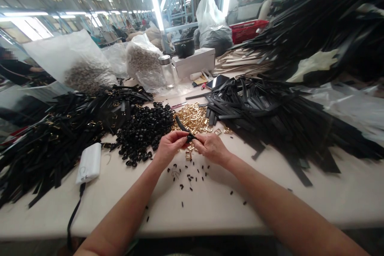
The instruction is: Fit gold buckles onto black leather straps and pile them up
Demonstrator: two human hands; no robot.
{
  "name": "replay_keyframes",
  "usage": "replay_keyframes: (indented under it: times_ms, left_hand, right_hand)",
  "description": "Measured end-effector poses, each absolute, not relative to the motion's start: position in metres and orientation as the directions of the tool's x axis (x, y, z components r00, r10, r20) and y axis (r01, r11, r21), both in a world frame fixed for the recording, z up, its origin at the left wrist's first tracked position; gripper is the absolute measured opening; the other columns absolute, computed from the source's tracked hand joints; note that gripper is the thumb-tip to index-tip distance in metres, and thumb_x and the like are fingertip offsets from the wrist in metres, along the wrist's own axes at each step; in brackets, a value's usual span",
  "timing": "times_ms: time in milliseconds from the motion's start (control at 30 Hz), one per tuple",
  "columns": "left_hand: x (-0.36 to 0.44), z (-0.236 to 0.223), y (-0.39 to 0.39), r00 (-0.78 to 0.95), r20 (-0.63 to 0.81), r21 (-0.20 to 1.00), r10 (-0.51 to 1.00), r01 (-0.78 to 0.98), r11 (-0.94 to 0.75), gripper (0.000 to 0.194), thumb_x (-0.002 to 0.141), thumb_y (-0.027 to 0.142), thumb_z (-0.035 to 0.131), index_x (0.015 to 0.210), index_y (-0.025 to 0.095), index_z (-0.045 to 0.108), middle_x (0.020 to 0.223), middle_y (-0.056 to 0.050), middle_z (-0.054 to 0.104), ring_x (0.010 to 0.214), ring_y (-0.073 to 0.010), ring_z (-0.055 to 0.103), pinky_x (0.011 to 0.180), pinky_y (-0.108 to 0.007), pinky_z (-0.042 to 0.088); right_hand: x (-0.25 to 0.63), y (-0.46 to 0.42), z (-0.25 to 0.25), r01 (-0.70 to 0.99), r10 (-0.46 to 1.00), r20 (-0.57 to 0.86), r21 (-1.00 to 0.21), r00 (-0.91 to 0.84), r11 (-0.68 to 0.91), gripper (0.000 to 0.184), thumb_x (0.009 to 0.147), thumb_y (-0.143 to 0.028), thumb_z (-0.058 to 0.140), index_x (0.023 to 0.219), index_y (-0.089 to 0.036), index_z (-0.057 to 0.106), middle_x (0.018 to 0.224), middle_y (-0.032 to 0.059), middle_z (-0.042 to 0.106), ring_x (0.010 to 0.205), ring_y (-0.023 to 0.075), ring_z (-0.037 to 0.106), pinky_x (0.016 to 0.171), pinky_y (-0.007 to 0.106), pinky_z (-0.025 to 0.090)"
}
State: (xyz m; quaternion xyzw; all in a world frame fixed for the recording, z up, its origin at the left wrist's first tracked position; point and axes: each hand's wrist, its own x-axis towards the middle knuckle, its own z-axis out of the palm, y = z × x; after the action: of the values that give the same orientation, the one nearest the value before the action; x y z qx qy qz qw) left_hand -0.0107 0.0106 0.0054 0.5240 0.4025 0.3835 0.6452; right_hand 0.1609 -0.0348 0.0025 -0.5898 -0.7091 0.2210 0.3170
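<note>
Both hands meet above the table over a black strap (181, 124), whose one end sticks up and away to the left. My left hand (169, 149) pinches it between thumb and fingers. From the other side my right hand (214, 149) is closed on the same strap; a dark folded part shows between the fingertips, its details too small to make out. Right behind the hands lies a heap of gold-coloured buckles (193, 115), a few of them loose under the fingers. Left of it is a pile of small black loops (144, 132).
Small black bits (191, 178) are scattered in front. Finished-looking straps with buckles (69, 128) lie left, plain black strips (255, 108) right. A white power bank (90, 163) with a cable lies left. Behind stand a glass jar (168, 74), a white box (195, 63) and filled plastic bags (142, 62).
</note>
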Motion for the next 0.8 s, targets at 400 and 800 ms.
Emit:
replay_keyframes:
  times_ms: [400,800]
  left_hand:
    - [-0.008,0.008,0.007,0.371,-0.141,0.980,0.918,-0.076,0.182,0.027,0.061,0.032,0.081,0.078,0.013,0.071,0.068,-0.002,0.070,0.054,-0.0088,0.060,0.058,-0.021,0.050]
    - [-0.011,-0.003,0.014,0.327,-0.141,0.979,0.935,-0.097,0.181,0.032,0.062,0.036,0.082,0.086,0.015,0.076,0.081,-0.006,0.073,0.063,-0.0106,0.062,0.064,-0.023,0.051]
  right_hand:
    - [0.157,-0.036,0.004,0.687,0.985,0.161,-0.708,-0.067,0.162,0.031,0.086,-0.025,0.048,0.056,-0.019,0.056,0.052,-0.0015,0.058,0.053,0.0114,0.050,0.055,0.024,0.029]
    - [0.155,-0.037,0.001,0.525,0.988,0.093,-0.839,-0.121,0.143,0.032,0.090,-0.027,0.046,0.062,-0.019,0.057,0.049,-0.0036,0.059,0.044,0.0091,0.050,0.050,0.022,0.034]
